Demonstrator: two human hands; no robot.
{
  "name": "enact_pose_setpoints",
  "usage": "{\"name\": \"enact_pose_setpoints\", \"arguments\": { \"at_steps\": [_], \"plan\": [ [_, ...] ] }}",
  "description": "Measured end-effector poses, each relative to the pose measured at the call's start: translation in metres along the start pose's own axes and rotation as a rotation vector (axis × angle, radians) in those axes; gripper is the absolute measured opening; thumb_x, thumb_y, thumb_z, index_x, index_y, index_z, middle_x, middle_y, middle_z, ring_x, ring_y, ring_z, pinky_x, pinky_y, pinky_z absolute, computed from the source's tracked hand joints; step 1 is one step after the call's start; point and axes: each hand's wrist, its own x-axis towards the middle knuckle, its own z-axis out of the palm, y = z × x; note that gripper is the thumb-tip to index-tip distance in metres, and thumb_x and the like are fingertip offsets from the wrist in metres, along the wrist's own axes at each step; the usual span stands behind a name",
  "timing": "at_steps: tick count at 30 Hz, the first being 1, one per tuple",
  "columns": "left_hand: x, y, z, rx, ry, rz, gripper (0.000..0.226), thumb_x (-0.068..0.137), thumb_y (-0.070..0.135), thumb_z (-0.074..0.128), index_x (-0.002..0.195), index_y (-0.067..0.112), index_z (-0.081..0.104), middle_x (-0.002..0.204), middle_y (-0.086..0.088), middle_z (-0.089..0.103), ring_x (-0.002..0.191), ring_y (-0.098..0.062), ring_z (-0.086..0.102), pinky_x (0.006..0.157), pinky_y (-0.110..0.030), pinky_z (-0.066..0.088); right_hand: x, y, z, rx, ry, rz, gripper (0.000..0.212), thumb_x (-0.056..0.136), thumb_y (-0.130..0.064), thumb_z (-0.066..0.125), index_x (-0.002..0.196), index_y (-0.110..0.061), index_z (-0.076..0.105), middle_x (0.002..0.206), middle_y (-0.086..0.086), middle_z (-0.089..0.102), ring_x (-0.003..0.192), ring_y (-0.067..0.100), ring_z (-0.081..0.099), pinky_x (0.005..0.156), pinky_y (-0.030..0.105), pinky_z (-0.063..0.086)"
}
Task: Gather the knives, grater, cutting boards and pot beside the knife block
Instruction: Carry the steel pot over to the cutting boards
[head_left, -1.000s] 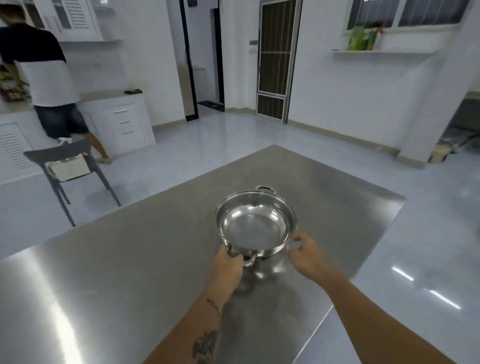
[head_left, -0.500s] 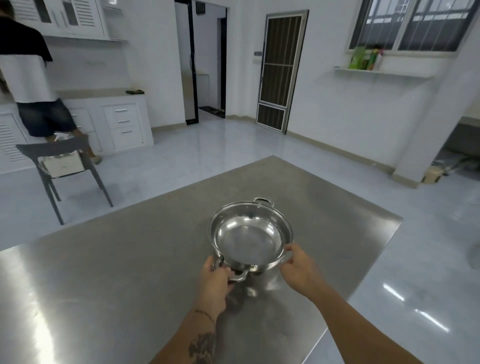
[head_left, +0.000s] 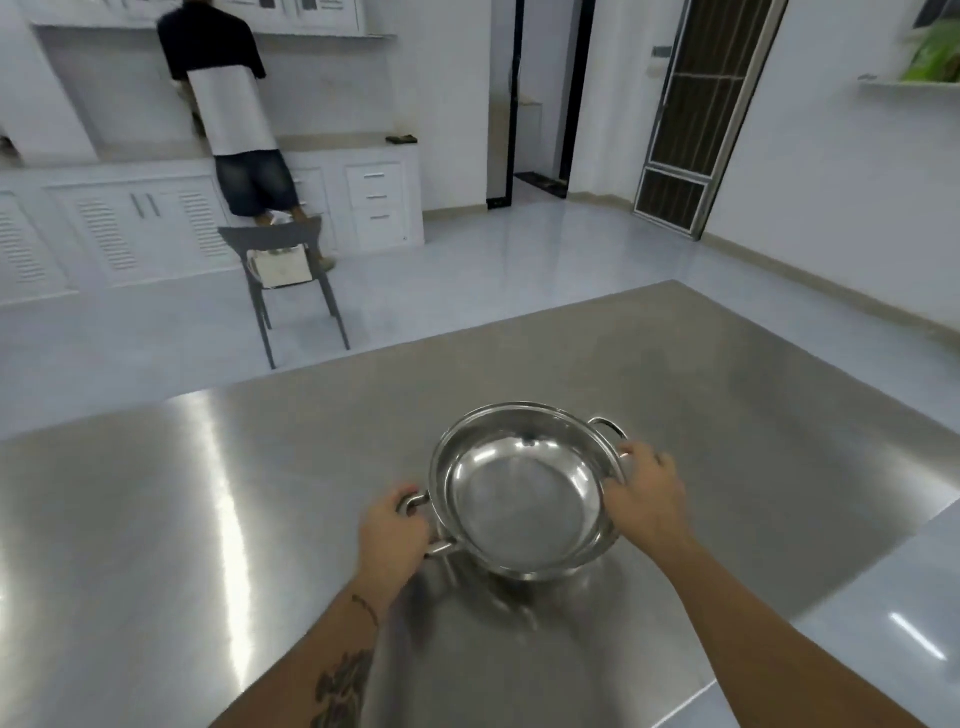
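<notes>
A shiny, empty steel pot (head_left: 519, 493) with two loop handles is tilted just above the steel table (head_left: 208, 519), near its middle. My left hand (head_left: 389, 530) grips the pot's near-left handle. My right hand (head_left: 644, 499) holds the rim on the right side, just below the far-right handle. No knives, grater, cutting boards or knife block are in view.
The table's right edge runs from the far corner (head_left: 675, 283) down to the lower right. Beyond the table stands a grey chair (head_left: 291, 270) with a white bag on it. A person (head_left: 228, 104) stands at the white cabinets (head_left: 374, 197) at the back left.
The view has swung to the left, and the pot has turned so its handles now sit left and right. My right hand has shifted further up the rim. The pot looks lifted and tilted.
</notes>
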Motion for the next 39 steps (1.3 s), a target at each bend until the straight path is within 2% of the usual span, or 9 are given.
{"name": "enact_pose_setpoints", "arguments": {
  "at_steps": [4, 10, 12, 17, 21, 27, 29, 33, 39],
  "plan": [
    [0.011, -0.027, -0.053, 0.021, 0.061, 0.001, 0.047, 0.078, -0.004, 0.049, 0.114, 0.018, 0.067, 0.109, -0.003, 0.07, 0.097, -0.03, 0.067, 0.092, -0.049, 0.054, -0.008, -0.014, 0.024, -0.045, -0.072, -0.021, 0.054, 0.084, -0.018, 0.061, 0.138, -0.026, 0.052, 0.134, 0.013, 0.049, 0.128, 0.034, 0.043, 0.109, 0.042, 0.034],
    [0.011, -0.071, -0.124, -0.035, 0.204, 0.011, 0.041, 0.086, 0.002, 0.052, 0.111, 0.03, 0.067, 0.113, 0.004, 0.066, 0.097, -0.026, 0.067, 0.092, -0.047, 0.054, -0.023, -0.033, 0.065, 0.066, -0.26, -0.113, 0.055, 0.084, -0.014, 0.066, 0.137, -0.019, 0.053, 0.136, 0.01, 0.052, 0.105, 0.017, 0.05, 0.101, 0.025, 0.035],
    [0.006, -0.085, -0.14, -0.073, 0.239, 0.016, 0.041, 0.088, 0.002, 0.052, 0.114, 0.03, 0.066, 0.113, 0.008, 0.064, 0.099, -0.027, 0.068, 0.09, -0.047, 0.055, -0.028, -0.037, 0.084, 0.087, -0.274, -0.122, 0.052, 0.078, -0.019, 0.066, 0.13, -0.023, 0.059, 0.129, 0.006, 0.06, 0.117, 0.023, 0.054, 0.105, 0.035, 0.042],
    [-0.004, -0.114, -0.18, -0.177, 0.309, -0.078, 0.053, 0.082, -0.002, 0.045, 0.108, 0.038, 0.067, 0.112, 0.002, 0.067, 0.095, -0.028, 0.068, 0.087, -0.051, 0.057, -0.056, -0.061, 0.122, 0.163, -0.305, -0.038, 0.05, 0.071, -0.036, 0.061, 0.12, -0.031, 0.056, 0.109, 0.0, 0.068, 0.097, 0.023, 0.064, 0.091, 0.043, 0.053],
    [-0.006, -0.139, -0.232, -0.217, 0.349, -0.141, 0.062, 0.074, -0.006, 0.042, 0.094, 0.047, 0.068, 0.107, 0.013, 0.068, 0.1, -0.027, 0.067, 0.088, -0.055, 0.055, -0.077, -0.081, 0.151, 0.155, -0.361, 0.013, 0.048, 0.07, -0.053, 0.059, 0.116, -0.039, 0.055, 0.11, -0.001, 0.067, 0.101, 0.028, 0.067, 0.09, 0.052, 0.056],
    [0.01, -0.152, -0.332, -0.36, 0.363, -0.103, 0.055, 0.08, -0.003, 0.042, 0.098, 0.041, 0.069, 0.108, 0.006, 0.068, 0.094, -0.028, 0.065, 0.073, -0.052, 0.06, -0.147, -0.16, 0.191, 0.208, -0.304, -0.009, 0.016, 0.07, -0.042, 0.067, 0.083, -0.034, 0.061, 0.081, 0.0, 0.07, 0.076, 0.026, 0.07, 0.075, 0.052, 0.061],
    [0.017, -0.15, -0.372, -0.406, 0.376, -0.07, 0.052, 0.083, -0.007, 0.04, 0.104, 0.032, 0.069, 0.108, 0.004, 0.066, 0.089, -0.026, 0.063, 0.059, -0.046, 0.061, -0.175, -0.196, 0.209, 0.207, -0.279, -0.049, 0.019, 0.073, -0.04, 0.066, 0.09, -0.033, 0.06, 0.087, -0.002, 0.069, 0.082, 0.025, 0.069, 0.08, 0.05, 0.059],
    [0.043, -0.152, -0.464, -0.405, 0.395, -0.004, 0.054, 0.079, -0.01, 0.039, 0.108, 0.028, 0.064, 0.113, 0.001, 0.063, 0.09, -0.026, 0.064, 0.05, -0.04, 0.059, -0.228, -0.277, 0.252, 0.232, -0.212, -0.202, 0.043, 0.088, -0.02, 0.066, 0.129, -0.018, 0.057, 0.113, -0.005, 0.059, 0.102, 0.017, 0.056, 0.096, 0.036, 0.045],
    [0.087, -0.151, -0.594, -0.344, 0.464, 0.001, 0.055, 0.076, -0.008, 0.039, 0.114, 0.022, 0.065, 0.106, -0.002, 0.064, 0.086, -0.018, 0.064, 0.045, -0.034, 0.057, -0.269, -0.374, 0.332, 0.304, -0.256, -0.242, 0.048, 0.087, -0.022, 0.068, 0.133, -0.018, 0.056, 0.117, 0.0, 0.063, 0.103, 0.024, 0.063, 0.093, 0.053, 0.054]
  ]
}}
